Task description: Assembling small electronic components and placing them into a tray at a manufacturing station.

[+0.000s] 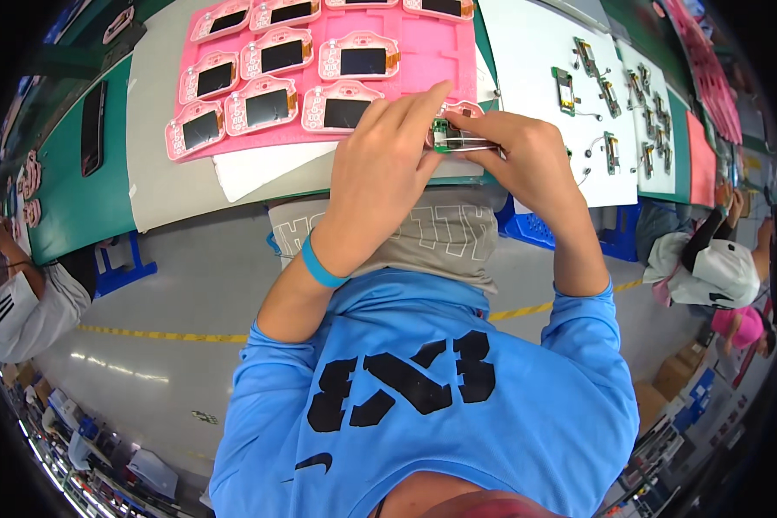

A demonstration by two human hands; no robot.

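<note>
Pinching green circuit board (441, 138) between left hand (384, 147) and right hand (525, 147), grips narrow, at near right corner of pink tray (440, 60). Hold by edges, press lightly, line up squarely, avoid scraping pink shell (464, 109) just beyond.

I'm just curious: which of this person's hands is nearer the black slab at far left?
Left. The left hand, by the pink tray, lies right of the black slab; the right hand is farther right.
</note>
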